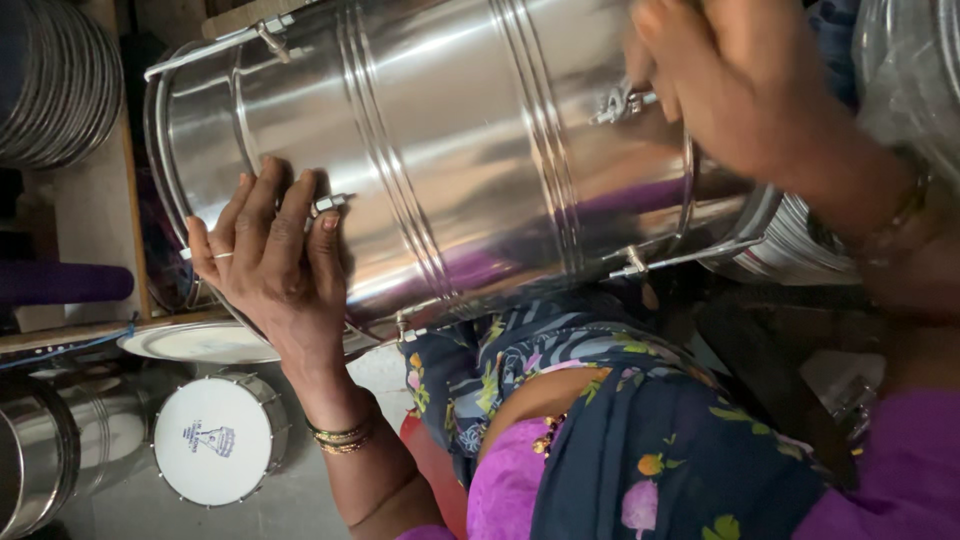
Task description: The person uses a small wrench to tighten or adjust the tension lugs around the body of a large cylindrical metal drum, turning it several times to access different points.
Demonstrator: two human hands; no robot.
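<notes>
A big steel drum shell (pixel 450 150) lies on its side across the person's lap, over a dark floral cloth (pixel 600 420) and purple garment (pixel 510 480). It is shiny, ribbed around the middle, with thin tension rods and small lugs along its length. The left hand (pixel 275 255) is pressed flat against the shell near its left rim, fingers spread and wrapped around the curve beside a lug (pixel 330 205); its grip is loose, steadying rather than clenched, with a ring on one finger and bangles (pixel 340 435) at the wrist. The right hand (pixel 735 80) is up at the shell's right end, fingers curled in over a lug (pixel 620 100) there; it is blurred, and I cannot tell whether it actually pinches anything. A watch or bracelet (pixel 905 205) shows on that wrist. On the floor at lower left stands a small drum (pixel 215 440) with a white head, with more steel shells (pixel 45 450) just beside it. A flat round plate (pixel 200 342) rests on a shelf edge under the big shell's left rim. Stacked metal rims (pixel 55 80) fill the top left corner.
</notes>
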